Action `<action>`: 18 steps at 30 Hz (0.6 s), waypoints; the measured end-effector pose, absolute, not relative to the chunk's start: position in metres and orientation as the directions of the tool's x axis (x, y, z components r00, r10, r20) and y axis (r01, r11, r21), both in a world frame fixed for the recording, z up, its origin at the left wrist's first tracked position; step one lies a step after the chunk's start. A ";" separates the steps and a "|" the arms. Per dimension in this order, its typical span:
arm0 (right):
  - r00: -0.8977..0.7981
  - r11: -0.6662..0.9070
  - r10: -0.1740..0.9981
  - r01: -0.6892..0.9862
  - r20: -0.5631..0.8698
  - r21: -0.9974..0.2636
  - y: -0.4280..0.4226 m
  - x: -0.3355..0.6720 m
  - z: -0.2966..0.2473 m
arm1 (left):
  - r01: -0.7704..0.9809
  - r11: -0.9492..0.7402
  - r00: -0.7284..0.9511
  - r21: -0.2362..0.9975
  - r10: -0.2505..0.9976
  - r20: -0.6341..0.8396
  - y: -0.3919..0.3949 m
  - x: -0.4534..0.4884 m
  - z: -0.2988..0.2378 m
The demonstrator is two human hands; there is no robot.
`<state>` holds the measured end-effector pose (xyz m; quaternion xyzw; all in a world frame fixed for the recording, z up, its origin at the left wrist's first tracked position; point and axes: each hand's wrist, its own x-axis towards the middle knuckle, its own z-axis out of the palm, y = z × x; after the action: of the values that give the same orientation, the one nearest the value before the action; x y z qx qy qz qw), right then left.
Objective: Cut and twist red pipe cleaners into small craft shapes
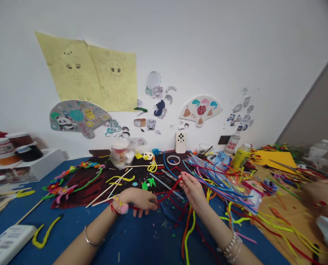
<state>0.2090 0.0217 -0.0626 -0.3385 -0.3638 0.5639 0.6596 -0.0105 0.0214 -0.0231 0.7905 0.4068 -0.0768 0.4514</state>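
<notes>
A red pipe cleaner (170, 191) stretches between my two hands over the blue table. My right hand (193, 189) pinches one end of it between thumb and fingertips, raised above the table. My left hand (142, 200) is palm down with bent fingers around the lower part of the same pipe cleaner; its exact grip is partly hidden. On my left wrist sits a fuzzy pipe-cleaner bracelet (120, 206). Just beyond the hands lie a bright green pipe-cleaner shape (149, 183), a pen-like tool (168, 175) and thin wooden sticks (113, 187).
Loose coloured pipe cleaners (221, 184) pile up on the right, beside a yellow bottle (241, 156) and scissors (284, 165). At the far right is another person's blurred hand (321, 193). A flower garland (67, 184) and a white box (11, 243) occupy the left.
</notes>
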 end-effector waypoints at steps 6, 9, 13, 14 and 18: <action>0.148 0.144 0.986 -0.544 0.075 -0.826 0.022 0.212 -0.061 | 0.606 -0.540 0.667 0.584 0.745 -0.003 0.012 -0.006 -0.013; 0.172 0.153 0.983 -0.553 0.067 -0.819 0.024 0.213 -0.063 | 0.578 -0.478 0.649 0.661 0.761 -0.017 0.011 -0.001 -0.011; 0.189 0.159 0.980 -0.559 0.061 -0.814 0.026 0.213 -0.066 | 0.565 -0.211 0.598 0.798 0.771 -0.219 0.013 0.007 -0.016; 0.192 0.162 0.979 -0.560 0.063 -0.813 0.027 0.213 -0.067 | 0.557 -0.172 0.596 0.813 0.764 -0.246 0.014 0.008 -0.018; 0.193 0.172 0.978 -0.557 0.076 -0.812 0.029 0.216 -0.068 | 0.528 -0.127 0.564 0.840 0.792 -0.234 0.021 0.011 -0.025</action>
<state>0.2165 0.0294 -0.0684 -0.3324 -0.3169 0.5507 0.6970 0.0114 0.0211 -0.0252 0.7384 0.4468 0.1359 0.4866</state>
